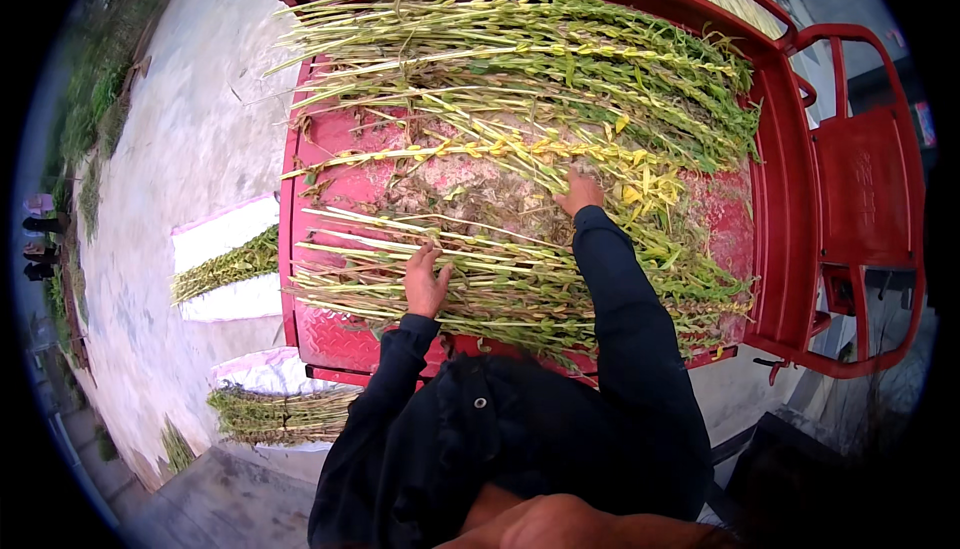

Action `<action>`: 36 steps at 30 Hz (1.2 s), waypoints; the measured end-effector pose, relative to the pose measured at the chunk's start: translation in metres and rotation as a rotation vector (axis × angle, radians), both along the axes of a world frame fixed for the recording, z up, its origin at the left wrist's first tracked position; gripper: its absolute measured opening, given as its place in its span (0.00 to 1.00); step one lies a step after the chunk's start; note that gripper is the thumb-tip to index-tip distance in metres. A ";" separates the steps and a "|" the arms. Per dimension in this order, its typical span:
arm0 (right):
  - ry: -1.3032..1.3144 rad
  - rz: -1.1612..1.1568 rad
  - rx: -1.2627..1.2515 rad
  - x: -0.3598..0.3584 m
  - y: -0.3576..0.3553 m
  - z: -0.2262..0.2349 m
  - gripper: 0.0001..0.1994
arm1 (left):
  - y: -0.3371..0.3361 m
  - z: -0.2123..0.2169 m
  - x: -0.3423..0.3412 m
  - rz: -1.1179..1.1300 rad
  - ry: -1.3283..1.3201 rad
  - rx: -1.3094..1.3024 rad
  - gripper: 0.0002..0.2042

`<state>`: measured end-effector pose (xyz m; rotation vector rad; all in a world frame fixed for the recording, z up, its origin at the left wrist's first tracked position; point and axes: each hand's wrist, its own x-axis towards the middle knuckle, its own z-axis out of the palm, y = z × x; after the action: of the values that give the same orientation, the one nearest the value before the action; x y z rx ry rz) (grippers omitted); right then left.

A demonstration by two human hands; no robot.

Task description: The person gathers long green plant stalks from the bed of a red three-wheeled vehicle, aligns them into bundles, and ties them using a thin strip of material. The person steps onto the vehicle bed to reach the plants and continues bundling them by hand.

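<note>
Two hands work outdoors over a red metal cart bed [345, 334] on pale concrete ground [190, 139]. Left hand [426, 279], fingers spread, presses on the near bundle of green stalks [520, 289]; right hand [580, 192], fingers hidden, reaches into the middle stalks [520, 154]. White sheets [215, 239] on the ground hold more bundles.

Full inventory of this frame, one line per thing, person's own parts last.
cart bed: one, red metal with a railed frame, centre of view.
cut stalks: many, green and yellow, lying across the cart bed in rows.
plant debris: loose brown litter, mid bed between the rows.
white sheets: two, on the concrete ground left of the cart.
stalk bundles: two, green, one on each sheet.
concrete ground: grey, left of the cart.
left hand: open, flat on the near row of stalks.
right hand: reaching into the mid bed; fingers among the stalks, grip unclear.
</note>
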<state>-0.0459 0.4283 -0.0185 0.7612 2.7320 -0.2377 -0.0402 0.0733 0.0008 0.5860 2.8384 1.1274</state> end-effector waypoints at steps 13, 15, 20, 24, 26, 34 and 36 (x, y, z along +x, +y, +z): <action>0.472 0.224 -0.204 0.051 0.033 0.031 0.15 | -0.018 0.019 -0.030 0.102 0.064 0.038 0.13; 0.518 0.226 -0.314 0.076 0.028 0.041 0.13 | -0.009 0.021 -0.035 0.076 0.142 0.016 0.18; 0.417 0.202 -0.483 0.132 -0.014 0.076 0.15 | 0.035 0.069 -0.044 -0.162 0.323 -0.215 0.24; 0.445 0.263 -0.532 0.160 -0.046 0.076 0.12 | 0.065 0.056 -0.065 -0.373 0.512 -0.353 0.22; 0.410 0.262 -0.560 0.169 -0.053 0.089 0.11 | 0.068 0.047 -0.081 -0.431 0.495 -0.392 0.19; 0.437 0.248 -0.325 0.206 -0.048 0.168 0.11 | 0.064 0.065 -0.099 -0.641 0.511 -0.312 0.08; 0.484 0.202 -0.126 0.207 -0.046 0.196 0.10 | 0.060 0.090 -0.082 -0.640 0.500 -0.331 0.09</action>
<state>0.1613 0.3825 0.1780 0.4290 3.1757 -0.6119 -0.1224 0.1334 0.0905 1.7651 2.7187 0.4299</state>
